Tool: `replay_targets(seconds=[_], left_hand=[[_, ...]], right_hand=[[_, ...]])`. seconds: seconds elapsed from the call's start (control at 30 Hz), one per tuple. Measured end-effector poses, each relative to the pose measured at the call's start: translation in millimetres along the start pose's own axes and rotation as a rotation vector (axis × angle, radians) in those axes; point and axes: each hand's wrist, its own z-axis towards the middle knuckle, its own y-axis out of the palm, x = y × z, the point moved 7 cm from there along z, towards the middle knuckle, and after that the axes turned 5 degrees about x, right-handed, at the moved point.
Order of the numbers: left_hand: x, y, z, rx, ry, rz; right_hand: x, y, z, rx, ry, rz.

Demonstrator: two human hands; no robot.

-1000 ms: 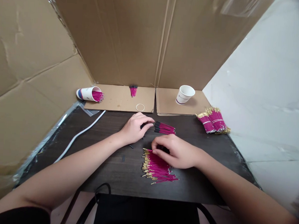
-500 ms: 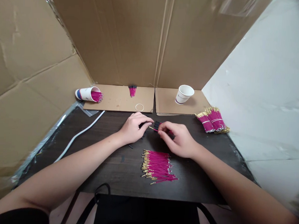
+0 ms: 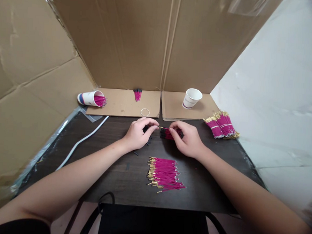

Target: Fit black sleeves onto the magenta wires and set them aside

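Note:
My right hand (image 3: 185,137) pinches a thin pink wire (image 3: 165,128) whose gold metal end points left. At that gold end the thumb and fingers of my left hand (image 3: 141,133) are pinched together; whatever they hold is too small to make out. Several small black sleeves (image 3: 148,141) lie beside and partly under my left hand. Below my right fingers rests a row of pink wires with black ends (image 3: 165,134), partly hidden by that hand. Nearer me on the dark table lies a pile of pink wires with bare gold ends (image 3: 165,173).
Rubber-banded bundles of pink wires (image 3: 222,125) lie at right. A white paper cup (image 3: 192,99) stands upright on cardboard (image 3: 172,112); another cup (image 3: 87,98) lies tipped at left with wires inside. Also there: a small black-ended bunch (image 3: 137,95), a rubber band (image 3: 145,112), a white cable (image 3: 83,141).
My right hand has shifted slightly up and right and levelled the wire. Its gold end now meets my left fingertips, uncovering more of the black-ended row.

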Motion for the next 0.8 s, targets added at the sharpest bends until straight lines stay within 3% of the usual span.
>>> replay_targets(seconds=[0.27, 0.8], left_hand=[[-5.4, 3.3, -2.3, -0.029, -0.06, -0.104], [-4.7, 4.2, -1.5, -0.054, -0.068, -0.096]], right_hand=[[-0.8, -3.0, 0.8, 0.023, -0.011, -0.012], [-5.4, -3.3, 0.0, 0.024, -0.026, -0.003]])
